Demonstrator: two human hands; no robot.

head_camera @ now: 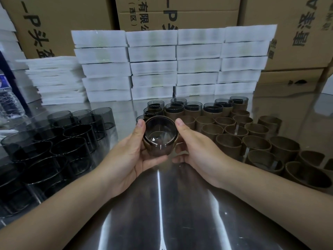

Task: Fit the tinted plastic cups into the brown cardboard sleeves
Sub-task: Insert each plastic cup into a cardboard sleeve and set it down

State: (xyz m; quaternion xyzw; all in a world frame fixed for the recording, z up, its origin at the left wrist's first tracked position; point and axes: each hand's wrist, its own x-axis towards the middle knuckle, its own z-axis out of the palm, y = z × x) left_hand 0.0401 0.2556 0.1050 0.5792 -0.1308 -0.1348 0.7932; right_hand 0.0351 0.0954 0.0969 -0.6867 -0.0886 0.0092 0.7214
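Observation:
Between both hands, above the middle of the steel table, sits a tinted plastic cup inside a brown cardboard sleeve, its mouth tilted toward me. My left hand grips its left side, thumb at the rim. My right hand grips the right side the same way. Several bare tinted cups stand at the left. Several empty brown sleeves stand at the right. Behind the held cup, several sleeved cups stand in rows.
The shiny steel table reflects light near me. White foam trays are stacked along the back, with large cardboard cartons behind them. A clear plastic bottle lies at the far left.

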